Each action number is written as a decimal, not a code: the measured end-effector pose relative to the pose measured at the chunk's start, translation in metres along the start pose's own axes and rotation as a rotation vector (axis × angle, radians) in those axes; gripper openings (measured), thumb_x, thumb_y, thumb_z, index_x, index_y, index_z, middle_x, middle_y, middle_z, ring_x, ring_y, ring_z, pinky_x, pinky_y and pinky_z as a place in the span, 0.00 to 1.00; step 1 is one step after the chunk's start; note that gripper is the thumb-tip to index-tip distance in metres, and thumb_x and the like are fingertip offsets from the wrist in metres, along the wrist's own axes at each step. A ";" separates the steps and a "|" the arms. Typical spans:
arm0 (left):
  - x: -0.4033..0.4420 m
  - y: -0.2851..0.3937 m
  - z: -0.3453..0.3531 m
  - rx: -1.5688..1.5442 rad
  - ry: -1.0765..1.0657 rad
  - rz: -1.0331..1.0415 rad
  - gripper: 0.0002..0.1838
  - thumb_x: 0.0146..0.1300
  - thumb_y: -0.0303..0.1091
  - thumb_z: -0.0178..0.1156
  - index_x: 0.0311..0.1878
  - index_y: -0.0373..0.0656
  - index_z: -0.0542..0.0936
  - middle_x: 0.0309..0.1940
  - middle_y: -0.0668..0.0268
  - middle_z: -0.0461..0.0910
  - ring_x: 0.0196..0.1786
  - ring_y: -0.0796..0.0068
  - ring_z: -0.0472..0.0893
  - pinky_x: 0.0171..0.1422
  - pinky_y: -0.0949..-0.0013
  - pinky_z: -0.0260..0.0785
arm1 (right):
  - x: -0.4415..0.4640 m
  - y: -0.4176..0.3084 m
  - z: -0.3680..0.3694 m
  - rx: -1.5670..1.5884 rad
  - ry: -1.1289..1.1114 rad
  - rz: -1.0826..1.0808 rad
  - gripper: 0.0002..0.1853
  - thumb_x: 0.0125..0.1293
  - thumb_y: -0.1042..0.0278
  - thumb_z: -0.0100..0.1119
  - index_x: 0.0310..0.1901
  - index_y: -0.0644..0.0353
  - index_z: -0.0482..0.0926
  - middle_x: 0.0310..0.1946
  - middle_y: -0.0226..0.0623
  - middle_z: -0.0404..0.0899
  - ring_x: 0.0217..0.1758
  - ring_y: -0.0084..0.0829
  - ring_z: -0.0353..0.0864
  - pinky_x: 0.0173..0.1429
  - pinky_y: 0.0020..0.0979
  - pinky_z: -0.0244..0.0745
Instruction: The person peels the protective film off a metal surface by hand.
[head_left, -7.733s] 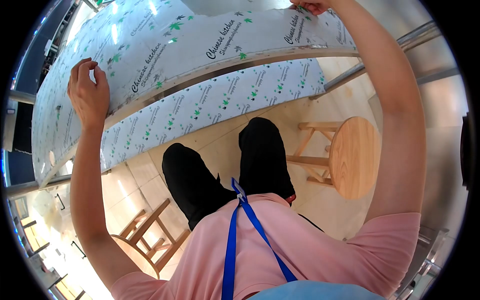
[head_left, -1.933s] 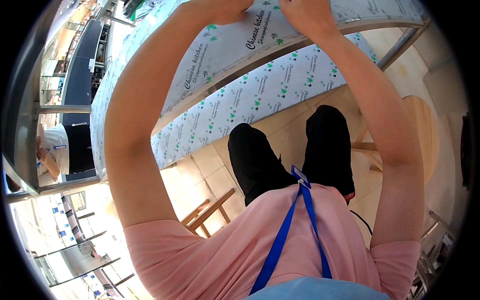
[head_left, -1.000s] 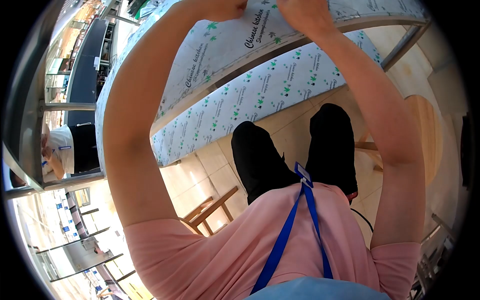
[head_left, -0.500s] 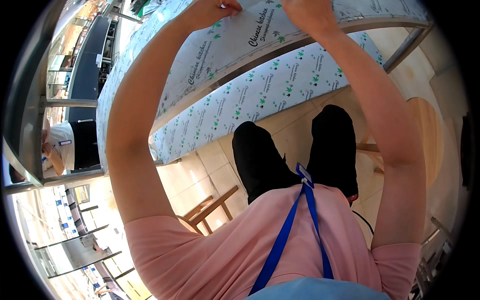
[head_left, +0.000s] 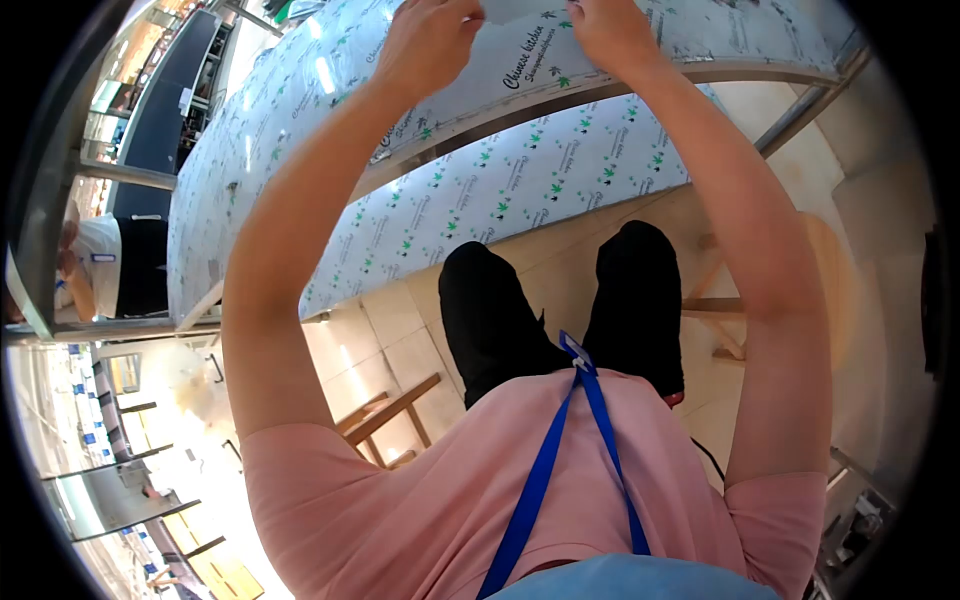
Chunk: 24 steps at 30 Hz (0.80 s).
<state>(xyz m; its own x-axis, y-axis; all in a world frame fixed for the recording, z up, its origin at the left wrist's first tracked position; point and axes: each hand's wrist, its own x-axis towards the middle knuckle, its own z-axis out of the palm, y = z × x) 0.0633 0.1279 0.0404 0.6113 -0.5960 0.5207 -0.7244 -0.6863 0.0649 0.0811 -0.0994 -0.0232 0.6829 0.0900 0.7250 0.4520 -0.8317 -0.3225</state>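
My left hand (head_left: 432,45) is at the top edge of the view, over the tabletop (head_left: 470,80), its fingers curled in with the tips pressed together. To its right is my right hand (head_left: 615,35), also closed, with thumb and finger near each other. A pale greyish patch shows between the hands at the frame's edge. Whatever the fingers hold is cut off or too small to name. The tabletop bears a whitish film printed with green leaves and the words "Chinese kitchen".
A lower shelf (head_left: 500,185) carries the same printed film. A wooden stool (head_left: 725,308) stands at the right, and wooden legs (head_left: 400,410) show at the left. Metal frame bars (head_left: 125,175) run along the left. Beyond them is a person in a white top (head_left: 98,245).
My left hand has come lower and more fully into view, its wrist bent. The right hand has shifted slightly. The whole view has turned a little, so table and stool sit differently.
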 end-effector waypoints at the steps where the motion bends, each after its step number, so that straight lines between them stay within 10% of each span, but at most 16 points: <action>1: -0.018 0.007 -0.006 0.029 0.140 -0.013 0.05 0.58 0.27 0.60 0.37 0.41 0.81 0.44 0.58 0.79 0.49 0.54 0.77 0.57 0.54 0.67 | 0.002 0.003 0.001 -0.012 -0.084 -0.023 0.11 0.63 0.67 0.52 0.34 0.64 0.82 0.35 0.51 0.80 0.41 0.54 0.79 0.48 0.48 0.75; 10: -0.140 -0.022 -0.041 0.451 0.256 -0.164 0.10 0.64 0.35 0.60 0.46 0.43 0.82 0.56 0.58 0.76 0.58 0.53 0.74 0.66 0.45 0.58 | 0.012 -0.043 -0.011 -0.055 -0.544 -0.182 0.15 0.65 0.62 0.53 0.35 0.65 0.83 0.36 0.50 0.82 0.42 0.52 0.81 0.50 0.45 0.76; 13: -0.144 -0.036 -0.034 0.412 0.330 -0.166 0.12 0.66 0.36 0.58 0.48 0.41 0.80 0.57 0.56 0.76 0.59 0.52 0.73 0.66 0.49 0.59 | 0.016 -0.067 -0.019 0.281 -0.493 -0.360 0.13 0.63 0.62 0.58 0.38 0.64 0.84 0.40 0.47 0.82 0.45 0.51 0.80 0.50 0.45 0.75; 24: -0.141 -0.019 -0.037 0.375 0.353 -0.264 0.11 0.58 0.24 0.57 0.46 0.35 0.74 0.51 0.47 0.74 0.54 0.43 0.71 0.60 0.48 0.64 | -0.068 -0.100 -0.011 -0.026 0.189 -0.761 0.11 0.54 0.69 0.65 0.40 0.58 0.83 0.40 0.31 0.80 0.40 0.31 0.78 0.43 0.35 0.75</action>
<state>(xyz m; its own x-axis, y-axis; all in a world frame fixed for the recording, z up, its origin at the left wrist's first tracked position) -0.0210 0.2403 -0.0025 0.5660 -0.2531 0.7846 -0.3595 -0.9322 -0.0415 -0.0172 -0.0286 -0.0339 0.0801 0.5476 0.8329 0.7415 -0.5911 0.3173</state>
